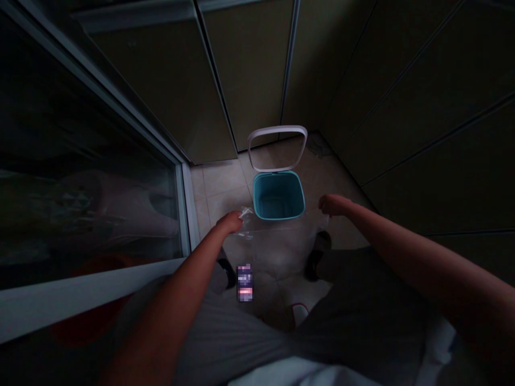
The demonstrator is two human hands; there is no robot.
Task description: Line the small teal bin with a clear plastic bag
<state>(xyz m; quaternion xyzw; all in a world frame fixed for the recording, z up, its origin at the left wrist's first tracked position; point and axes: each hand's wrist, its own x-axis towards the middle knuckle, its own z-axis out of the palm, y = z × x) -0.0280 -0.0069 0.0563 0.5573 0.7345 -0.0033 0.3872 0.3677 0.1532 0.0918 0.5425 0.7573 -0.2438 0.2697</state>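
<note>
Above tiled floor (pixel 219 179), head view: left arm (pixel 193 284) stretched forward, left hand (pixel 230 222) closed on crumpled edge of clear bag (pixel 281 244). Right arm (pixel 414 254) slants in from right, right hand (pixel 335 205) clenched on bag's opposite edge. Bag spread between, on near side of blue bin (pixel 279 185). Pale ring (pixel 277 130) raised behind bin. Dim room; cabinets (pixel 249 69) ahead, glass door (pixel 187 203) left.
</note>
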